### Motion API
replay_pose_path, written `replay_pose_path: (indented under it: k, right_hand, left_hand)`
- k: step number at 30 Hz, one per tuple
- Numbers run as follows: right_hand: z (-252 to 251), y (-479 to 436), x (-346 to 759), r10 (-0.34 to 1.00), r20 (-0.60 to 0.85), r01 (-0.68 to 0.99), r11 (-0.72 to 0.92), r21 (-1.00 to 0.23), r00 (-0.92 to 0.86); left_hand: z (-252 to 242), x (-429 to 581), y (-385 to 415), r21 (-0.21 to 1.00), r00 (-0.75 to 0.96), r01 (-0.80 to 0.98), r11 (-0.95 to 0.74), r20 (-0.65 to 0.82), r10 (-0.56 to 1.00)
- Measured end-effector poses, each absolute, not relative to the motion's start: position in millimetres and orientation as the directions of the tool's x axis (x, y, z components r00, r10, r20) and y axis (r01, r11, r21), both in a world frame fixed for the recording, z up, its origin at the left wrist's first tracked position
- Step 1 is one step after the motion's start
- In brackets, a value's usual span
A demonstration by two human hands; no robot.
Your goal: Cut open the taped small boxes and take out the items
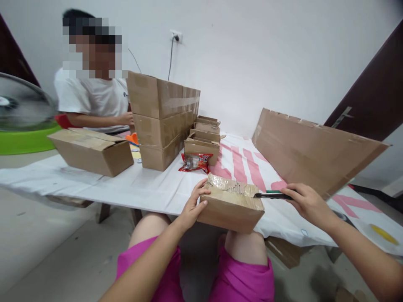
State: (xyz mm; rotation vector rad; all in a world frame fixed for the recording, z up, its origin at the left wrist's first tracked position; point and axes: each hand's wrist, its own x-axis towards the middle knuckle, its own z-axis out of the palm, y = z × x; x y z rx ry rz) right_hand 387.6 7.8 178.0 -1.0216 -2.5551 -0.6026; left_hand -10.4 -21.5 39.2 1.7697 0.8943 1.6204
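A small taped cardboard box (pixel 231 207) rests at the near edge of the low table, over my knees. My left hand (pixel 192 207) grips its left end, thumb on top and fingers curled round the side. My right hand (pixel 307 203) is closed on a green-handled utility knife (pixel 273 194). The knife's dark blade tip touches the box's top right corner, by the brown tape.
A white and pink sheet (pixel 151 184) covers the table. On it are a red snack packet (pixel 195 162), a row of small boxes (pixel 203 140), a stack of large boxes (pixel 162 119), an open box (pixel 92 151) and a flattened carton (pixel 311 149). Another person (pixel 92 98) sits behind, beside a fan (pixel 22 107).
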Motion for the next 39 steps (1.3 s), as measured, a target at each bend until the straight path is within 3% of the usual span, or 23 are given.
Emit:
replay_pose_path:
  k: [6, 10, 14, 19, 24, 27, 30, 35, 39]
  right_hand:
    - [128.2, 18.7, 447.2, 0.737, 0.46, 0.86, 0.492, 0.139, -0.496]
    - [68.7, 32.0, 444.8, 0.91, 0.326, 0.946, 0.305, -0.108, -0.256]
    - [34.7, 41.1, 418.5, 0.94, 0.252, 0.949, 0.273, -0.157, -0.229]
    - [68.1, 63.4, 377.3, 0.921, 0.301, 0.923, 0.32, -0.216, -0.249]
    - [130.5, 75.2, 301.3, 0.849, 0.394, 0.811, 0.487, -0.325, -0.352]
    - [152.9, 64.6, 245.2, 0.796, 0.346, 0.711, 0.602, -0.364, -0.496]
    - [163.6, 54.0, 205.7, 0.745, 0.18, 0.665, 0.659, -0.351, -0.643]
    - [166.0, 54.5, 186.6, 0.754, 0.078, 0.702, 0.64, -0.311, -0.652]
    - [166.1, 50.3, 185.7, 0.743, 0.101, 0.697, 0.659, -0.283, -0.661]
  left_hand:
    - [35.3, -7.8, -20.3, 0.774, 0.01, 0.101, -0.625, 0.627, 0.779]
    - [36.0, -6.9, -21.5, 0.778, 0.0, 0.104, -0.619, 0.623, 0.783]
    - [37.9, -7.0, -22.0, 0.778, 0.0, 0.108, -0.619, 0.622, 0.783]
    - [37.3, -4.8, -21.5, 0.759, -0.005, 0.109, -0.642, 0.646, 0.763]
    - [33.6, -0.9, -21.4, 0.755, -0.04, 0.116, -0.646, 0.653, 0.756]
    - [31.0, -0.7, -20.3, 0.753, -0.042, 0.115, -0.648, 0.655, 0.754]
    - [28.8, -0.7, -18.8, 0.756, -0.043, 0.111, -0.645, 0.652, 0.757]
    - [25.9, 0.9, -16.2, 0.757, -0.046, 0.105, -0.645, 0.651, 0.757]
    - [25.3, 1.3, -15.0, 0.741, -0.051, 0.109, -0.662, 0.669, 0.741]
